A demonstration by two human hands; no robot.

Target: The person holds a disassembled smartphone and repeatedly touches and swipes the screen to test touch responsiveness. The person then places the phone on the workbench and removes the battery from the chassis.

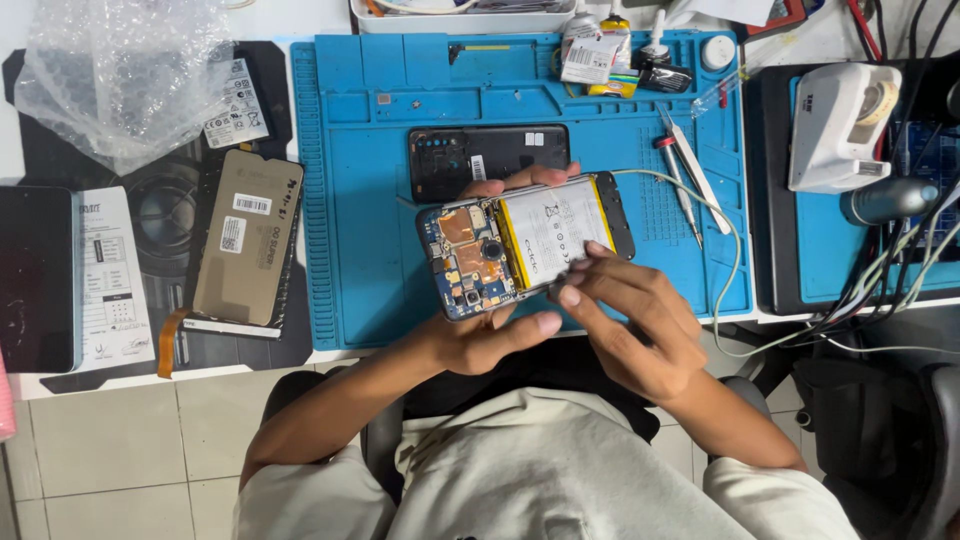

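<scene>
Near the left edge of the tabletop a replacement phone screen [247, 238] lies face down on dark packaging, just left of the blue repair mat [350, 200]. Over the mat's front edge the left hand [480, 335] cradles an opened smartphone [522, 243], thumb and fingers curled around its sides. The right hand [625, 320] pinches at the lower edge of its white battery [550, 228], while tweezers [690, 170] lie toward the mat's right edge.

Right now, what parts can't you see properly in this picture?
Head view only:
- Opened phone: its underside is hidden by the left hand.
- Right hand: what its fingertips pinch at the battery is too small to tell.
- White tray: cut off by the top edge.
- Dark slab: cut off by the left edge.
</scene>
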